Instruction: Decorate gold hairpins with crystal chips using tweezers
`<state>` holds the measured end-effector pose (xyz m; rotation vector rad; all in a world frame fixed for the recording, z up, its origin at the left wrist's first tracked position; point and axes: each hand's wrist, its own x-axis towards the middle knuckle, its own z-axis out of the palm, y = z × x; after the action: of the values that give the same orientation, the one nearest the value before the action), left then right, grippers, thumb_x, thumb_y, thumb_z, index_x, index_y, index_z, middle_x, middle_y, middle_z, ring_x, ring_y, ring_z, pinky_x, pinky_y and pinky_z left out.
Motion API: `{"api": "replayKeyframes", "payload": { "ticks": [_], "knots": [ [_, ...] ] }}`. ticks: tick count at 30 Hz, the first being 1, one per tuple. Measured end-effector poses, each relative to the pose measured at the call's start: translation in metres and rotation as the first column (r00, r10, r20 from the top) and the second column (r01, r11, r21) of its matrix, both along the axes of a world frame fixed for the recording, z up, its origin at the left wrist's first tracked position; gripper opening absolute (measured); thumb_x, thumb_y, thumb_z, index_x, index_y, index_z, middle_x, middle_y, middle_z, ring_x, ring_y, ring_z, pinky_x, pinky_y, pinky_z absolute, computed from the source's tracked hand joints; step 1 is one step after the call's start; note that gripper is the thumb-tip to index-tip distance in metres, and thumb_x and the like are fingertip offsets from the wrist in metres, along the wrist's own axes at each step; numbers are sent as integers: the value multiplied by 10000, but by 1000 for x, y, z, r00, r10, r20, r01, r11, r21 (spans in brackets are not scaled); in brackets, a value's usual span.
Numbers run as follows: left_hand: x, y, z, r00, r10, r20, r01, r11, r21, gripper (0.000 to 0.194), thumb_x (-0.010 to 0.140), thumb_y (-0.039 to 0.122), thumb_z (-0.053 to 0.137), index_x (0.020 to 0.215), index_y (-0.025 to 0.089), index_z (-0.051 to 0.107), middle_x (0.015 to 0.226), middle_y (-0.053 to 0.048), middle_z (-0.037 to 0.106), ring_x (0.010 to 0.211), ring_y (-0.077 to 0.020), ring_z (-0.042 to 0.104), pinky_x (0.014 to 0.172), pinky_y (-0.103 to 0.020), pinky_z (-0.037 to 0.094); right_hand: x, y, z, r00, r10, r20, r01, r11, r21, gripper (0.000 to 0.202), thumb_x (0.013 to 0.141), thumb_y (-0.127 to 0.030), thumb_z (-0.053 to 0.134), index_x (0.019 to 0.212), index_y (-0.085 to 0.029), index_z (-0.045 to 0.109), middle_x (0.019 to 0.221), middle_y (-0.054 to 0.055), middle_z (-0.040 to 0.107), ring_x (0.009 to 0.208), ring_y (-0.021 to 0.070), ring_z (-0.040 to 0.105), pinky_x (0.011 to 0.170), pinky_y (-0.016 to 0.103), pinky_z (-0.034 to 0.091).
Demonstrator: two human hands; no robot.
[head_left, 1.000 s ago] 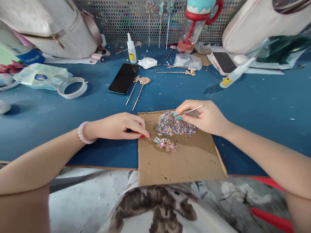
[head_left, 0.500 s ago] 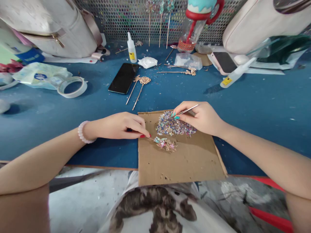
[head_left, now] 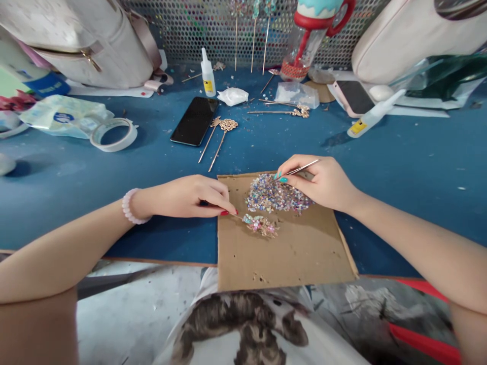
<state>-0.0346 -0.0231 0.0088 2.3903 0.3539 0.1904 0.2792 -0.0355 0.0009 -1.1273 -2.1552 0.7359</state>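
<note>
My left hand [head_left: 201,197] is closed on the thin stem of a hairpin, whose ornate head [head_left: 262,226] carries pink and pale blue beads above the cardboard sheet [head_left: 289,258]. In my right hand [head_left: 319,182] is a pair of metal tweezers [head_left: 302,167], pinched between thumb and fingers. The tweezer tips point down into a heap of small multicoloured beads [head_left: 266,195] on the upper part of the cardboard. Whether the tips hold a bead is too small to tell.
Two gold hairpins [head_left: 218,144] lie beside a black phone [head_left: 195,121]. Glue bottles [head_left: 208,76] stand and lean further back. A tape roll [head_left: 114,135] is at the left, a pink phone [head_left: 353,98] at the right. A red-handled cup [head_left: 300,45] stands by the perforated metal panel [head_left: 182,35].
My right hand and the tweezers have shifted slightly right over the bead heap. My left hand and the hairpin stay nearly still; the whole view has moved a little.
</note>
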Motion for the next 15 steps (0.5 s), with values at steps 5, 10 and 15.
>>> {"api": "replayKeyframes", "payload": {
  "ticks": [5, 10, 15],
  "knots": [
    [0, 0, -1, 1000, 0, 3, 0, 1000, -1, 273, 1012, 192, 535, 1184, 239, 741, 968, -41, 702, 797, -85, 639, 735, -149, 476, 2, -1, 1, 1000, 13, 20, -13, 999, 31, 121, 893, -295, 621, 865, -208, 699, 868, 31, 767, 753, 147, 707, 695, 282, 529],
    [-1, 0, 0, 1000, -1, 4, 1, 1000, 4, 271, 1011, 191, 536, 1181, 245, 740, 970, -36, 701, 797, -84, 640, 733, -151, 480, 4, -2, 4, 998, 50, 45, -52, 998, 39, 119, 895, -297, 624, 873, -212, 704, 865, 22, 767, 764, 143, 713, 710, 277, 533],
    [0, 0, -1, 1000, 2, 8, -2, 1000, 4, 272, 1009, 187, 541, 1185, 244, 741, 979, -36, 704, 806, -80, 646, 740, -143, 479, 4, -1, 2, 999, 6, 53, -9, 998, 66, 123, 902, -285, 605, 884, -210, 701, 903, 34, 768, 817, 165, 725, 744, 298, 544]
  ]
}}
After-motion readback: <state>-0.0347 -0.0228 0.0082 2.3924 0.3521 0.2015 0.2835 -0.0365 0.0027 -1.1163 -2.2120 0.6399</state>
